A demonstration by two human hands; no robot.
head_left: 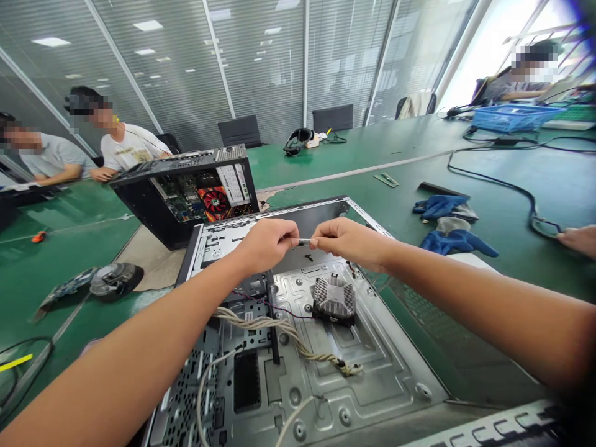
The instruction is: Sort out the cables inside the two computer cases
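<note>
Over the far part of an open metal computer case (344, 388), both hands meet with fingers pinched. My left hand (270, 241) is closed on one end of a short, thin, light-coloured piece (304, 241). The other end is between the closed fingers of my right hand (344, 241). Its exact kind is too small to make out. Below, inside the case, lies a finned heat sink (334, 297) with a thin dark wire running left from it. A bundle of twisted beige cables (298, 338) crosses the case floor, nearer to me.
Another computer case (161, 205) with a red fan stands behind, at left. Blue-grey gloves (449, 239) lie right; a cap (116, 280) lies left. Farther off are a blue basket (512, 118) and black cables. Several people sit around the table; another person's hand (580, 239) shows at right.
</note>
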